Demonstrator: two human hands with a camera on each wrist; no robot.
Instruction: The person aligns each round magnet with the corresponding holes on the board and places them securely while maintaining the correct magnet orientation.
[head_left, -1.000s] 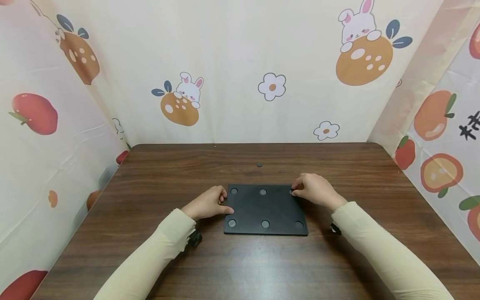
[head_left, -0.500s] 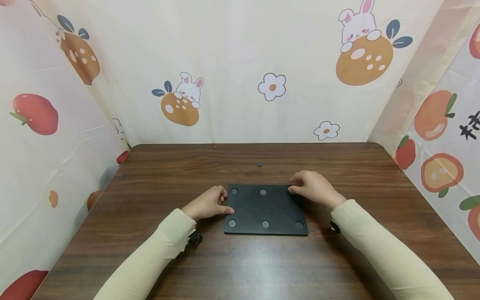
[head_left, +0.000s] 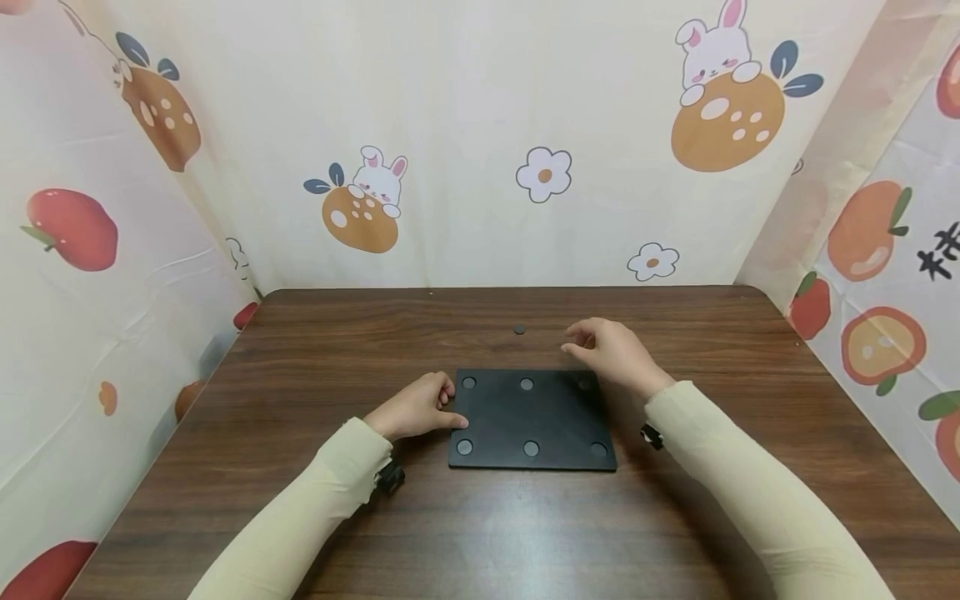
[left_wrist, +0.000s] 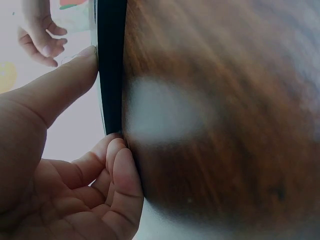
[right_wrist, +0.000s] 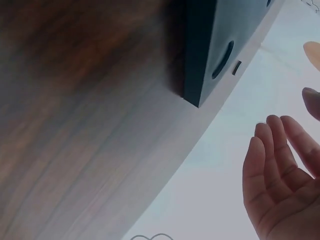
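Observation:
A flat black rectangular board [head_left: 528,417] lies on the table, with several round spots along its near and far edges. Some spots look light grey, while those on the right look darker. My left hand [head_left: 420,407] holds the board's left edge, thumb on top and curled fingers against the side, as the left wrist view shows. My right hand [head_left: 611,354] hovers above and beyond the far right corner, fingers loosely bent, holding nothing. In the right wrist view its fingers [right_wrist: 272,165] are spread from the thumb. A small dark disc [head_left: 519,330] lies beyond the board.
The brown wood-grain table [head_left: 360,333] extends around the board. Behind it hangs a cream curtain [head_left: 465,100] printed with rabbits, fruit and flowers, and similar cloth hangs at both sides.
My right hand has left the board's far right corner and moved up, away and slightly left, its fingers parting. The left hand and board have stayed still.

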